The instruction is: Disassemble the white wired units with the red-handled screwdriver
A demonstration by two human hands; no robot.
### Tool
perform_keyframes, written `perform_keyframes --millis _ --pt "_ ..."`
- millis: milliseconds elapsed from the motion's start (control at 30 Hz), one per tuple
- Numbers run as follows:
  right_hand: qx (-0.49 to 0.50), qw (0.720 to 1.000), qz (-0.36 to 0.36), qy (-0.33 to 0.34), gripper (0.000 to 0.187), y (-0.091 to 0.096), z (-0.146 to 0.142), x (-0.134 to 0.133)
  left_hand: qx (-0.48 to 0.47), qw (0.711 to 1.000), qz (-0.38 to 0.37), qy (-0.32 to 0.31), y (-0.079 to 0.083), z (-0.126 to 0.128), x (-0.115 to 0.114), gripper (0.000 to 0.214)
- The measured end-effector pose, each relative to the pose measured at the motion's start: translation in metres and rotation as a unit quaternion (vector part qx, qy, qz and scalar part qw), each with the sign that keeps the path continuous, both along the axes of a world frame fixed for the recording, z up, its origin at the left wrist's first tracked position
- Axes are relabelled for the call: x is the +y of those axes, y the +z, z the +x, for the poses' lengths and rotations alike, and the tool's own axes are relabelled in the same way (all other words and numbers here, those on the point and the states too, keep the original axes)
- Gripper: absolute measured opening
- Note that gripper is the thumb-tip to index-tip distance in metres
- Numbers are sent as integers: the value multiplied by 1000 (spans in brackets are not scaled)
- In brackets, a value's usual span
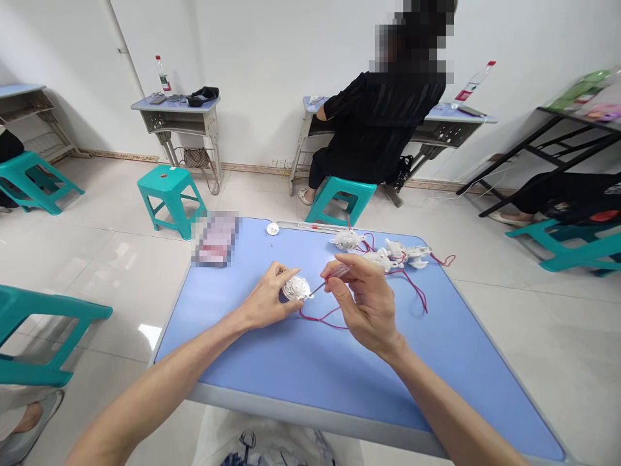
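Between the thumb and fingers of my left hand (272, 294) is a round white plastic fitting (295, 287), held against the blue tabletop. My right hand (366, 298) grips a screwdriver (338, 271) with a clear reddish handle. Its thin metal shaft points left and down, and the tip meets the right edge of the fitting; whether a screw sits there is too small to tell. A red cord (320, 318) runs from under the fitting toward my right hand. Beyond that hand lie several similar white fittings (381, 260) with red cords.
On the blue table (291, 369), a small white disc (272, 229) lies at the far edge, and a blurred flat pack (217, 239) at the far left corner. A person in black (383, 123) sits ahead on a green stool (342, 197). Another green stool (169, 194) stands left.
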State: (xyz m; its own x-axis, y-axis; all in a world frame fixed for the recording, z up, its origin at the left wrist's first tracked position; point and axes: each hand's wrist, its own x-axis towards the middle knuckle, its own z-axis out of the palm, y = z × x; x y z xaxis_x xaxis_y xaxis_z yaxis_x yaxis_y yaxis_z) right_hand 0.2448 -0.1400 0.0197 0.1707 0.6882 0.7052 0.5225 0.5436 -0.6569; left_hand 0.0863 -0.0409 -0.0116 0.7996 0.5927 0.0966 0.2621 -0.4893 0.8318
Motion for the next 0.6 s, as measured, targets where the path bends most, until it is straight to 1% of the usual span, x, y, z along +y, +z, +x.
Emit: perform_keyframes --millis 267,467,600 --pt "17 1000 14 -7 44 -3 0 2 -3 999 32 -3 3 -1 0 43" --pt "16 1000 12 -16 41 -6 1 5 1 999 43 -8 2 -1 0 45" --pt "14 999 17 -25 39 -5 1 3 2 999 40 -8 2 -1 1 46"
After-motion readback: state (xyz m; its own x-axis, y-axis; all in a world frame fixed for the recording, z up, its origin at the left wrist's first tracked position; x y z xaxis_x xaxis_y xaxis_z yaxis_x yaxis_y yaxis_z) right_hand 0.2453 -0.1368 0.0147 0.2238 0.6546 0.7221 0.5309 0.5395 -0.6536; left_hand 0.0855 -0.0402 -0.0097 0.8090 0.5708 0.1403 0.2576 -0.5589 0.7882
